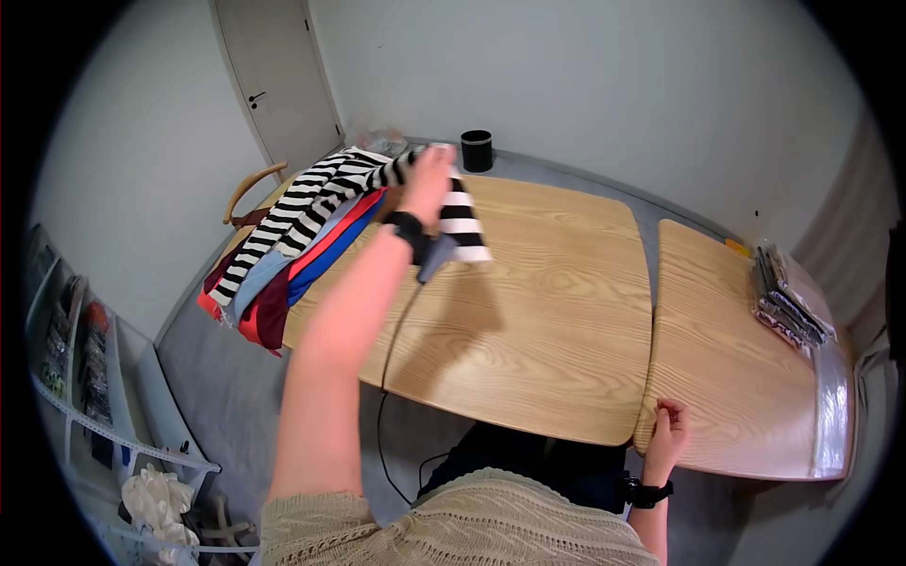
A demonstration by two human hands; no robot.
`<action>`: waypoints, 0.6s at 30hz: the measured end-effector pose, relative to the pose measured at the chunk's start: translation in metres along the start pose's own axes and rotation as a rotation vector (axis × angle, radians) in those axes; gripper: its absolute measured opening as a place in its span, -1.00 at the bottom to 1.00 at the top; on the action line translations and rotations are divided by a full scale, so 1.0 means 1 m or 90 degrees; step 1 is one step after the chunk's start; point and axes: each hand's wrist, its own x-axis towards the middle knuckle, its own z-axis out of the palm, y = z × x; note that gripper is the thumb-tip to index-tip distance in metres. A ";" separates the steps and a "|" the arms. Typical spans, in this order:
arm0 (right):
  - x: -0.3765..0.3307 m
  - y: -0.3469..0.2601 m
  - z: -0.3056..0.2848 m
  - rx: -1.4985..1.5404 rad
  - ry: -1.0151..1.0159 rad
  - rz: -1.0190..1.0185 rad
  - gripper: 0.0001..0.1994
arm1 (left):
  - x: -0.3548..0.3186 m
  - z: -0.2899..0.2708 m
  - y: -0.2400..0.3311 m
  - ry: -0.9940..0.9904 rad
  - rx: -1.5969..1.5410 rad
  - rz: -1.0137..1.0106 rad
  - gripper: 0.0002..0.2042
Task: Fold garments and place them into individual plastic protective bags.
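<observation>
My left hand [432, 179] is stretched far across the table, its fingers closed on a black-and-white striped garment [461, 219]. Part of the cloth hangs below the hand, and the rest trails left over a pile of clothes [321, 255] in red, blue, light blue and maroon. Under my left wrist lies a small grey device [436, 258] with a black cable running over the table's front edge; its kind is unclear. My right hand [670, 430] rests low by the near edge of the right-hand table, fingers curled in, with nothing visible in them.
Two wooden tables [557, 330] stand side by side with a narrow gap. Bagged folded clothes [788, 297] and clear plastic packaging [830, 415] lie at the right. A wooden chair [247, 193] stands behind the pile, a black bin [477, 151] beyond, and a shelf rack [123, 434] at lower left.
</observation>
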 end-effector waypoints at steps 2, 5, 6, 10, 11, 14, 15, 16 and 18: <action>-0.002 -0.001 0.000 0.017 -0.013 -0.012 -0.89 | 0.003 0.056 -0.011 0.010 0.041 0.090 -0.69; -0.006 -0.009 -0.004 0.045 -0.010 -0.007 -0.87 | -0.023 0.130 0.014 -0.073 0.000 0.080 -0.70; -0.005 0.004 -0.012 0.067 -0.033 0.009 -0.77 | -0.036 0.157 0.028 -0.112 -0.028 0.082 -0.71; -0.005 0.006 -0.010 0.077 -0.028 0.015 -0.36 | -0.105 0.223 0.065 -0.381 -0.107 0.089 -0.66; -0.005 0.002 -0.013 0.071 -0.015 0.024 -0.36 | -0.132 0.231 0.093 -0.494 -0.181 0.063 -0.73; -0.009 -0.014 -0.008 0.110 0.059 -0.028 -0.11 | -0.203 0.231 0.130 -0.709 -0.277 0.119 -0.76; -0.011 -0.006 -0.017 0.060 0.047 -0.107 -0.07 | -0.220 0.209 0.156 -0.868 -0.266 -0.025 -0.77; -0.014 -0.003 -0.021 0.052 0.054 -0.100 -0.07 | -0.233 0.198 0.161 -0.946 -0.274 0.100 -0.75; -0.018 -0.001 -0.022 -0.027 0.065 -0.162 -0.24 | -0.251 0.180 0.158 -1.098 -0.288 0.148 -0.76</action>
